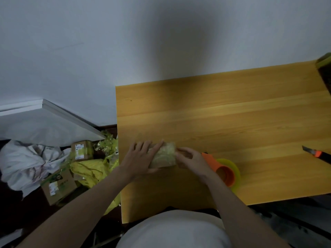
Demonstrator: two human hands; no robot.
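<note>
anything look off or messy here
The utility knife at the table's right edge lies with its blade seemingly out. Left of the table, cardboard boxes and yellow bags sit jumbled on the floor. The package between left hand and right hand looks intact.

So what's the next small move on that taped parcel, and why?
Probably smooth the tape down at the right end: the left hand presses the small tape-wrapped cardboard parcel onto the wooden table, the right hand pinches that end, and the orange tape dispenser lies beside it.
</note>
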